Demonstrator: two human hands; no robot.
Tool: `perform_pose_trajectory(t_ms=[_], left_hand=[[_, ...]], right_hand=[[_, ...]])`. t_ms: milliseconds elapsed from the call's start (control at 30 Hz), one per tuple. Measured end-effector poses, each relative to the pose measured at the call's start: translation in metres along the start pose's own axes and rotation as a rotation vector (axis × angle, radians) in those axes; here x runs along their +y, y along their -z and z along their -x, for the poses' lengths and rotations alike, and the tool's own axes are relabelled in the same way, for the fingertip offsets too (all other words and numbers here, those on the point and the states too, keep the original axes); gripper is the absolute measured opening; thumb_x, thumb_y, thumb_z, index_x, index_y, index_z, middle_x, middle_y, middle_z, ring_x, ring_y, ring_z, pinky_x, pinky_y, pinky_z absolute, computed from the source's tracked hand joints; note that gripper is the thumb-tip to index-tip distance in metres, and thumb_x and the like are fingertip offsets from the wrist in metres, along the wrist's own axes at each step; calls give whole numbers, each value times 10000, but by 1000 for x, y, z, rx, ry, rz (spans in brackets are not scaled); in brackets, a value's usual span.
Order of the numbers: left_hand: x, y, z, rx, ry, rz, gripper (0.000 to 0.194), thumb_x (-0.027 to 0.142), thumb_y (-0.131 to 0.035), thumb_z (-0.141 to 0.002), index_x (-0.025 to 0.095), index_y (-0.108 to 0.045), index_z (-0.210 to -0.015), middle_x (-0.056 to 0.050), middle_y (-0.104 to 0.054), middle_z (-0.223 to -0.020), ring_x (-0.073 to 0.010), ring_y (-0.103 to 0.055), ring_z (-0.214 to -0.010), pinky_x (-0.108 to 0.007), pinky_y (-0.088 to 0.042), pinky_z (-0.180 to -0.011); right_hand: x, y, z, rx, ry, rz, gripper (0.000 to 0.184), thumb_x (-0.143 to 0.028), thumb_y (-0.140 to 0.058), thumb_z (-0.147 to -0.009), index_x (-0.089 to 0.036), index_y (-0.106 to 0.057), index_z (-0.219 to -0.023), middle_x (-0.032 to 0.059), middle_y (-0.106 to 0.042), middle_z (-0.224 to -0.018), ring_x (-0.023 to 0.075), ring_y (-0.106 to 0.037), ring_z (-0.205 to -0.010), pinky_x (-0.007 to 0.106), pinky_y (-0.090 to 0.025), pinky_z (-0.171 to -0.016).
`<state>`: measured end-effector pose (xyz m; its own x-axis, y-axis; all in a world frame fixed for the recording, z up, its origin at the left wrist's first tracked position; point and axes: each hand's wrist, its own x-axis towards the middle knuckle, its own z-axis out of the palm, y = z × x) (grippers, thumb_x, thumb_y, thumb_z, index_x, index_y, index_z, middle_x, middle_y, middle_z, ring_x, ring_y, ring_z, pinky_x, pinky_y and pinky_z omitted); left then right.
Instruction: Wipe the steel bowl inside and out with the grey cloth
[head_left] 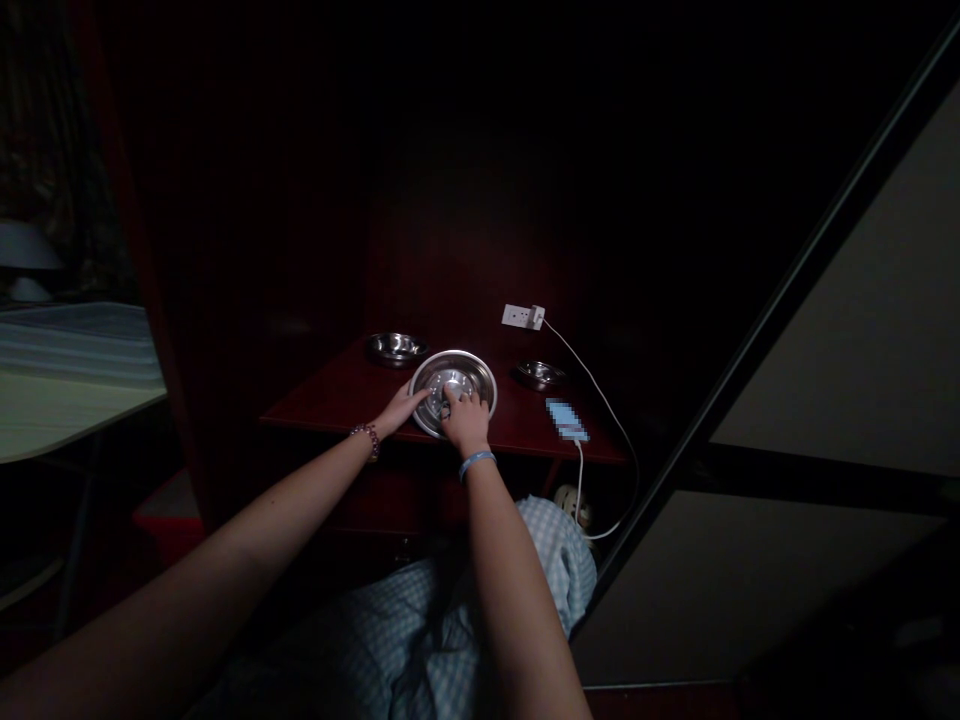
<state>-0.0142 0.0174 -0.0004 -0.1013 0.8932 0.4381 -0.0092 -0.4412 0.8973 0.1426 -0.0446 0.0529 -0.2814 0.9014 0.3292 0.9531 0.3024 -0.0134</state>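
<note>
A shiny metal bowl (453, 358) with a wide rim is tilted toward me at the front edge of the dark red desktop. My left hand (401, 410), with a beaded bracelet on the wrist, grips its left rim, thumb over the inside. My right hand (468, 424), wearing a blue wristband, reaches into the bowl with its fingers curled and thumb pointing up. Whatever lies under those fingers is dark and too small to make out. Two shallow metal dishes rest farther back: one dish (396, 348) to the left, another dish (540, 375) to the right.
A phone (567, 420) lies at the right of the desktop (337, 395), its white cable (600, 385) running to a plug in the wall socket (517, 316). Clear plastic boxes (75, 345) stand on a pale table at the left. Checked blue cloth (555, 545) covers my lap.
</note>
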Motion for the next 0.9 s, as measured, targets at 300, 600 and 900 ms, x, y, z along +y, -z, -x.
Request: perform_pose_trajectory(t_ms=[300, 600, 900], left_hand=[[-5, 1, -2, 42, 13, -6, 492, 380, -683, -730, 124, -655, -1150, -119, -715, -1184, -286, -610, -1185, -405, -449, -1057], [4, -1, 2, 55, 37, 12, 441, 351, -697, -714, 120, -676, -1089, -121, -729, -1144, -296, -621, -1164, -416, -455, -1053], [4, -2, 2, 55, 17, -28, 448, 339, -676, -751, 131, -668, -1148, -105, -728, -1161, -279, -627, -1162, -411, -451, -1058]], right_hand=[[0, -2, -1, 28, -4, -18, 523, -308, -443, -928, -314, -467, -1450, 94, -586, -1370, 277, -444, -1279, 425, -321, -1003], [0, -1, -1, 10, -10, -11, 518, -320, -433, -940, -312, -458, -1457, 96, -583, -1373, 278, -434, -1285, 428, -317, -1001], [-1, 1, 0, 15, 8, -7, 469, -322, -433, -946, -308, -525, -1406, 91, -599, -1347, 277, -437, -1279, 423, -324, -998]])
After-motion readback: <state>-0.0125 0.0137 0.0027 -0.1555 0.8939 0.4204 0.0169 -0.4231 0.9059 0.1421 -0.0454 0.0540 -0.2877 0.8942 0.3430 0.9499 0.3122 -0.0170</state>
